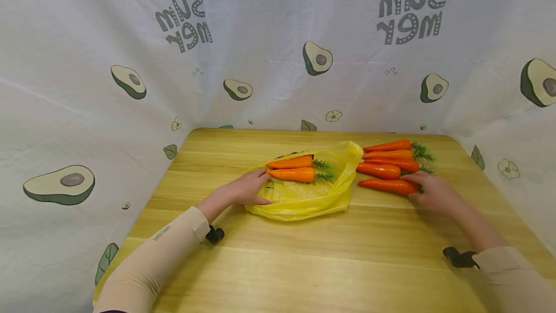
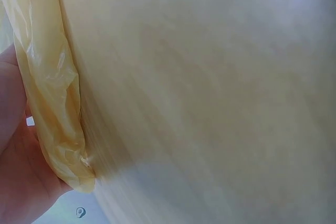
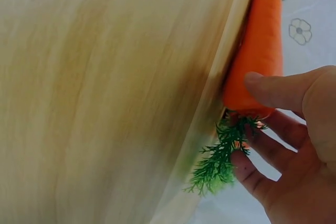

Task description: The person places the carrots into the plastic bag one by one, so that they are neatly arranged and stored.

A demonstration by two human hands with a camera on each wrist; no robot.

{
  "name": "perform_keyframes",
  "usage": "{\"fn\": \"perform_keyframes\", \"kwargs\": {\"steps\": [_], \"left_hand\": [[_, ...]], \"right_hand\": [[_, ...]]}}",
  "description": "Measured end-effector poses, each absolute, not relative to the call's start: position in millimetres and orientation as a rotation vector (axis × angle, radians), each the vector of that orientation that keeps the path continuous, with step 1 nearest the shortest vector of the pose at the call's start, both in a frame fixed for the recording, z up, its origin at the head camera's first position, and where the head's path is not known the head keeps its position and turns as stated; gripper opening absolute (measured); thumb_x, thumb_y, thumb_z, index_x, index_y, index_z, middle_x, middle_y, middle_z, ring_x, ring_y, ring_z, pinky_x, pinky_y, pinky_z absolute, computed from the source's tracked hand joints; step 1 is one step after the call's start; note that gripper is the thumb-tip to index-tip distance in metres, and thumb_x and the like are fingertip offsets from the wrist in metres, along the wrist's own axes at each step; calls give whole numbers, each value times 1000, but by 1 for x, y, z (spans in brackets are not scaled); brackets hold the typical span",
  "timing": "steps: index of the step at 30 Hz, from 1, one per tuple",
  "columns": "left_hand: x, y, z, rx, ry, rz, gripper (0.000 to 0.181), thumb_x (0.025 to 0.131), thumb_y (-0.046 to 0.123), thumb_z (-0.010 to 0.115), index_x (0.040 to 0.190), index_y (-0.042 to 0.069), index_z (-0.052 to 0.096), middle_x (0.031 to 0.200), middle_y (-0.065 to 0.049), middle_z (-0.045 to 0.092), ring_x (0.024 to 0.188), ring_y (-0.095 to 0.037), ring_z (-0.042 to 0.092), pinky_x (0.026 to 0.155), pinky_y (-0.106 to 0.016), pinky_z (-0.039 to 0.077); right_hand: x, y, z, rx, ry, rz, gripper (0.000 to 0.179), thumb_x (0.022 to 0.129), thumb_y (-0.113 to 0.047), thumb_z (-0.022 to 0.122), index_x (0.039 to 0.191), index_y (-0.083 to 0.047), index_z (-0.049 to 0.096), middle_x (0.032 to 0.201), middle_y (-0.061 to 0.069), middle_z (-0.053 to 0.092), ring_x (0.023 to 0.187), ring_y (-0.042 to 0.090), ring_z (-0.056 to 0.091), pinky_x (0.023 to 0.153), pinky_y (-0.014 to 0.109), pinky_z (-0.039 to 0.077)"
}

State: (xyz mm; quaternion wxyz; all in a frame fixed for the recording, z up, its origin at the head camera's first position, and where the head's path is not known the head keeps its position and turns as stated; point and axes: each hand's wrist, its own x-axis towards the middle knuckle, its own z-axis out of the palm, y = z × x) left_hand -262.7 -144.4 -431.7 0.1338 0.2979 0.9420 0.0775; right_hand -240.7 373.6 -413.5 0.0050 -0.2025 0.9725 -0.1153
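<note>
A yellow plastic bag (image 1: 299,209) lies on the table with its mouth spread. Two orange carrots (image 1: 293,174) with green tops show inside it, side by side. My left hand (image 1: 248,189) holds the bag's left side, fingers by the carrot tips and thumb at the near rim. In the left wrist view, the bag's crinkled edge (image 2: 52,87) covers part of that hand. To the right, my right hand (image 1: 436,194) grips the nearest carrot (image 3: 257,51) by its thick end. There the thumb presses the near side, with the fingers behind, around the leafy top (image 3: 218,153).
Several more carrots (image 1: 386,155) lie in a row beyond the right hand, tips toward the bag and green tops to the right. The wooden table (image 1: 295,264) meets a white curtain (image 1: 269,52) printed with avocados at its back and sides.
</note>
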Motion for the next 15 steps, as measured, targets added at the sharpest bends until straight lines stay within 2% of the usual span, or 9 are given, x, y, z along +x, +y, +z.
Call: {"fn": "perform_keyframes", "kwargs": {"steps": [12, 15], "left_hand": [[-263, -144, -431, 850, 2731, 218, 72, 91, 57, 68, 145, 14, 47, 159, -14, 35, 141, -31, 43, 116, -46, 39], [-263, -144, -431, 849, 2728, 218, 72, 91, 57, 67, 145, 14, 47, 159, -14, 34, 141, -31, 43, 115, -45, 39]], "right_hand": [[-234, 365, -402, -734, 3086, -419, 47, 83, -4, 77, 126, 9, 63, 122, 40, 59, 108, 58, 57, 89, 68, 47], [-230, 361, -396, -745, 3091, -434, 48, 82, -4, 78, 126, 9, 63, 125, 42, 57, 113, 61, 54, 91, 71, 45]]}}
